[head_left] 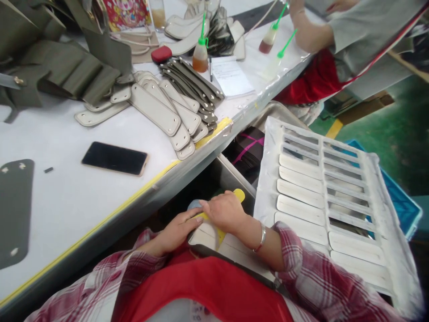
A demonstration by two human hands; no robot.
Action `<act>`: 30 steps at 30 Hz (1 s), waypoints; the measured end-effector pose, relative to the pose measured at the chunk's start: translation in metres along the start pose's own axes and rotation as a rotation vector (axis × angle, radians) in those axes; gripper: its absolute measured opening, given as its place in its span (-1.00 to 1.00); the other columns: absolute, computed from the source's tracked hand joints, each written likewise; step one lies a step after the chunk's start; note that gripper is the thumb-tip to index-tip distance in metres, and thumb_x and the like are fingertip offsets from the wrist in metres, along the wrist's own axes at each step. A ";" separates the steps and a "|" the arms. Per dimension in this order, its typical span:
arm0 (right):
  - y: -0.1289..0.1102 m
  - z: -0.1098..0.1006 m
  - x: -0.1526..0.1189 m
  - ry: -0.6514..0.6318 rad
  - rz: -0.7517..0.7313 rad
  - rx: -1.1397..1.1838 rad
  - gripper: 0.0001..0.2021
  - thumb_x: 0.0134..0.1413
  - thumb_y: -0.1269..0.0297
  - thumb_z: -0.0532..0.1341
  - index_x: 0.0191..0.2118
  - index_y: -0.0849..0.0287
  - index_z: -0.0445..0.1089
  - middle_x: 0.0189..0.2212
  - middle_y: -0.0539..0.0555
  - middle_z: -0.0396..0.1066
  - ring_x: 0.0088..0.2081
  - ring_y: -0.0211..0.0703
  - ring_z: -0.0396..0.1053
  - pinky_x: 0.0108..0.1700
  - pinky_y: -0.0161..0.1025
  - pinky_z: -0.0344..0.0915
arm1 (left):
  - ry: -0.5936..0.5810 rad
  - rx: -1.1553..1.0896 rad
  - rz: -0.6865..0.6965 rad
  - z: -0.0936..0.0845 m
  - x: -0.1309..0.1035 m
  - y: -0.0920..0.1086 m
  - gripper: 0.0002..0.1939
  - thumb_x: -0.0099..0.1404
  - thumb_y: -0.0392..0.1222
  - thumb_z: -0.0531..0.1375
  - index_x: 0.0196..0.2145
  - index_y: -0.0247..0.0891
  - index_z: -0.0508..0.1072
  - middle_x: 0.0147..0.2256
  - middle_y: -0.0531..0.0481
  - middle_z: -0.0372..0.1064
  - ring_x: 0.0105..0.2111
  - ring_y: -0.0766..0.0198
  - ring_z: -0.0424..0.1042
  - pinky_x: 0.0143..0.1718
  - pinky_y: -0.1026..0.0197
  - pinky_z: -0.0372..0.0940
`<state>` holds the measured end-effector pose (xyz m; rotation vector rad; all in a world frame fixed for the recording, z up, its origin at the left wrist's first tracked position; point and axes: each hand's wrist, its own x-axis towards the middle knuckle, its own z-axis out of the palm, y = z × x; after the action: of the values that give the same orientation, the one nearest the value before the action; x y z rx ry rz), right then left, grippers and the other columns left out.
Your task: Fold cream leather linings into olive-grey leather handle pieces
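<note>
Over my lap, in the head view, my right hand (226, 211) is closed, with a yellow piece under it. A rounded yellow end (239, 194) sticks out beyond the knuckles, and a yellow strip shows below the palm; its kind is unclear. Close against it, my left hand (179, 229) has its fingers bent together at the yellow edge, their grip partly hidden. Beneath both hands lie pale, off-white pieces (205, 237) with a dark edge. A light-blue rounded thing (194, 204) shows just behind the left fingers.
A white slatted rack (268, 134) with pale strips stands at right, above a blue crate (400, 201). On the table lie a phone (114, 158), grey straps (156, 109), dark strips (191, 82) and a green-tipped bottle (200, 58). A co-worker's arm (311, 33) rests at upper right.
</note>
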<state>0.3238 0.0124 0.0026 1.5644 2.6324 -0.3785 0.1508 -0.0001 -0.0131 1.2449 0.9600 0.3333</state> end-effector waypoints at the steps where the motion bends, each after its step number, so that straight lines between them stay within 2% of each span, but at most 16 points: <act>1: 0.000 0.001 -0.004 -0.002 0.006 0.008 -0.47 0.27 0.16 -0.17 -0.48 0.24 0.46 -0.52 0.14 0.46 -0.47 -0.13 0.36 -0.40 -0.19 -0.08 | 0.000 0.005 -0.006 0.001 0.000 0.000 -0.56 0.27 -0.07 0.03 0.07 -0.25 0.29 0.05 -0.03 0.28 0.01 0.15 0.26 0.04 0.22 0.11; 4: 0.001 0.002 -0.015 0.012 0.023 0.005 -0.47 0.28 0.16 -0.19 -0.44 0.22 0.46 -0.51 0.14 0.45 -0.45 -0.12 0.37 -0.40 -0.19 -0.08 | -0.016 0.038 -0.004 0.005 0.000 0.000 -0.54 0.24 -0.07 0.06 0.07 -0.24 0.29 0.04 -0.03 0.29 0.00 0.14 0.26 0.02 0.21 0.13; 7: -0.001 -0.001 -0.024 0.010 0.028 -0.036 -0.54 0.28 0.17 -0.17 -0.31 0.15 0.47 -0.49 0.13 0.46 -0.42 -0.11 0.37 -0.40 -0.20 -0.04 | -0.021 0.076 0.025 0.008 0.003 0.001 -0.53 0.22 -0.05 0.07 0.06 -0.26 0.30 0.00 -0.06 0.32 -0.04 0.13 0.29 -0.01 0.18 0.16; 9: -0.004 -0.006 -0.030 -0.023 0.037 -0.072 -0.61 0.27 0.16 -0.12 -0.20 0.10 0.44 -0.46 0.12 0.47 -0.41 -0.11 0.38 -0.39 -0.22 0.00 | -0.037 0.116 0.040 0.008 0.004 0.004 -0.53 0.21 -0.04 0.09 0.03 -0.28 0.32 -0.06 -0.08 0.37 -0.09 0.12 0.33 -0.04 0.16 0.18; 12: -0.005 -0.021 -0.043 -0.096 0.100 -0.142 -0.62 0.26 0.13 -0.11 -0.18 0.05 0.44 -0.45 0.12 0.47 -0.40 -0.11 0.40 -0.40 -0.23 0.07 | -0.119 0.170 0.056 0.003 0.002 0.013 -0.54 0.18 0.01 0.12 -0.01 -0.27 0.37 -0.09 -0.10 0.39 -0.09 0.11 0.32 -0.02 0.13 0.15; 14: -0.003 -0.034 -0.060 -0.112 0.179 -0.188 -0.65 0.26 0.15 -0.10 -0.12 0.01 0.41 -0.44 0.12 0.46 -0.40 -0.08 0.41 -0.42 -0.24 0.10 | -0.170 0.101 0.015 -0.004 -0.002 0.017 -0.52 0.21 0.08 0.07 -0.01 -0.24 0.37 -0.04 -0.09 0.36 -0.03 0.11 0.28 0.01 0.11 0.11; 16: 0.002 -0.046 -0.084 -0.114 0.272 -0.217 -0.68 0.23 0.22 -0.04 0.04 -0.02 0.28 -0.41 0.13 0.46 -0.38 -0.04 0.41 -0.44 -0.25 0.13 | -0.191 -0.052 -0.058 -0.010 -0.007 0.017 -0.48 0.24 0.14 -0.01 0.01 -0.22 0.35 0.01 -0.09 0.31 0.02 0.11 0.24 0.01 0.09 0.11; 18: 0.005 -0.053 -0.110 -0.118 0.376 -0.193 -0.62 0.20 0.29 0.02 0.13 -0.01 0.17 -0.38 0.15 0.45 -0.36 -0.03 0.41 -0.43 -0.25 0.15 | -0.193 -0.166 -0.096 -0.014 -0.010 0.016 -0.44 0.23 0.18 -0.03 0.01 -0.24 0.35 0.03 -0.11 0.30 0.03 0.11 0.24 -0.01 0.11 0.13; 19: 0.006 -0.055 -0.123 -0.114 0.440 -0.150 -0.63 0.20 0.28 0.01 0.12 0.04 0.19 -0.38 0.17 0.45 -0.36 -0.04 0.41 -0.42 -0.25 0.16 | -0.190 -0.176 -0.095 -0.014 -0.011 0.015 -0.43 0.22 0.20 -0.02 0.00 -0.25 0.36 0.01 -0.13 0.31 0.02 0.11 0.25 -0.03 0.12 0.14; 21: 0.004 -0.055 -0.145 -0.083 0.567 0.017 -0.67 0.24 0.21 -0.08 -0.05 0.15 0.35 -0.40 0.20 0.44 -0.37 -0.07 0.40 -0.38 -0.25 0.18 | -0.182 -0.105 -0.071 -0.013 -0.009 0.014 -0.43 0.18 0.19 0.03 -0.03 -0.27 0.38 -0.02 -0.13 0.34 -0.02 0.10 0.29 -0.07 0.13 0.17; 23: -0.004 -0.053 -0.161 -0.041 0.621 0.257 -0.53 0.27 0.14 -0.19 -0.28 0.20 0.43 -0.42 0.19 0.44 -0.37 -0.13 0.39 -0.33 -0.26 0.20 | -0.185 -0.007 -0.042 -0.011 -0.004 0.014 -0.46 0.12 0.14 0.12 -0.08 -0.30 0.43 -0.08 -0.14 0.40 -0.09 0.10 0.34 -0.10 0.12 0.20; 25: -0.016 -0.051 -0.172 -0.018 0.606 0.493 -0.50 0.25 0.07 -0.18 -0.39 0.20 0.41 -0.42 0.13 0.43 -0.37 -0.17 0.36 -0.32 -0.28 0.21 | -0.189 0.055 -0.022 -0.009 0.003 0.014 -0.50 0.04 0.06 0.21 -0.14 -0.34 0.47 -0.16 -0.14 0.45 -0.16 0.10 0.38 -0.11 0.11 0.21; 27: -0.029 -0.049 -0.180 -0.015 0.537 0.681 -0.62 0.18 0.05 -0.05 -0.36 0.19 0.39 -0.41 0.06 0.41 -0.36 -0.20 0.33 -0.33 -0.32 0.21 | -0.187 0.081 -0.016 -0.009 0.010 0.015 -0.55 0.01 -0.01 0.23 -0.19 -0.37 0.49 -0.25 -0.12 0.48 -0.21 0.10 0.40 -0.12 0.11 0.21; 30: -0.047 -0.044 -0.185 0.022 0.448 0.887 -0.74 0.08 0.13 0.09 -0.27 0.20 0.38 -0.35 0.02 0.40 -0.33 -0.23 0.32 -0.32 -0.35 0.21 | -0.161 0.142 -0.017 -0.012 0.016 0.019 -0.66 -0.02 -0.08 0.25 -0.29 -0.35 0.52 -0.33 -0.07 0.50 -0.25 0.11 0.40 -0.15 0.14 0.22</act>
<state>0.3753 -0.1571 0.0856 2.2753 2.0870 -1.6280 0.1558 0.0244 -0.0032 1.3704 0.8665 0.1504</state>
